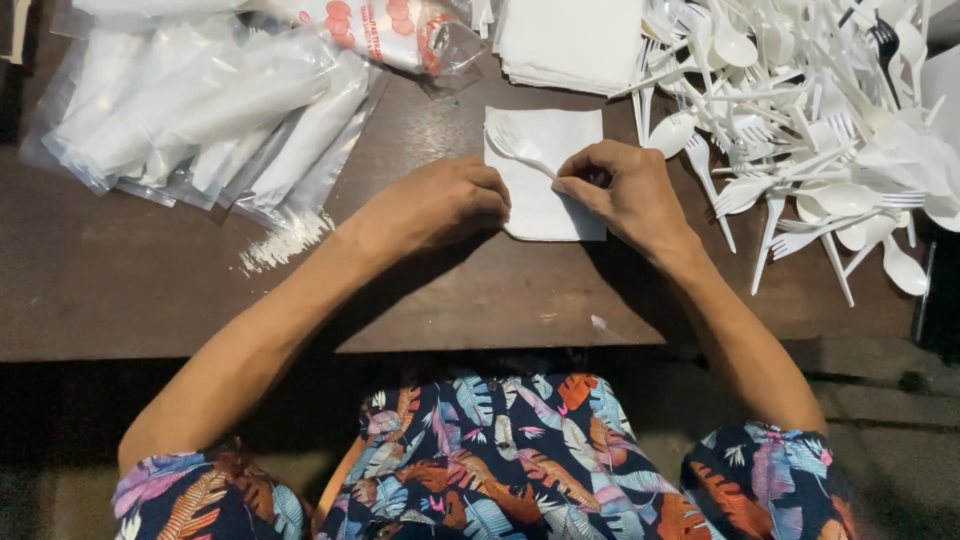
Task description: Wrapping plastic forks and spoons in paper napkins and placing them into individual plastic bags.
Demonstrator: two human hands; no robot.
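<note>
A square white paper napkin (pixel 545 175) lies flat on the dark brown wooden surface (pixel 150 290), near its middle. A white plastic fork (pixel 517 147) rests diagonally on the napkin, its tines toward the upper left corner and its handle running down to the right.

The right hand (pixel 625 190) sits on the napkin's right half, its thumb and forefinger pinched on the fork's handle end, so its grip is closed on the fork. The left hand (pixel 445 203) rests at the napkin's left edge with the fingers curled under into a loose fist; the fingertips touch or cover the paper's edge, but whether they grasp anything cannot be told.

Just above the napkin lies a stack of folded white paper napkins (pixel 570 40). To the right spreads a loose heap of white plastic forks and spoons (pixel 810 130), with one black plastic fork (pixel 885 40) among them. To the upper left lie clear plastic bags packed with white cutlery (pixel 200 110), and near them a clear printed bag with red markings (pixel 400 30). The person's dark, leaf-patterned shirt (pixel 500 460) fills the lower edge of the view.
</note>
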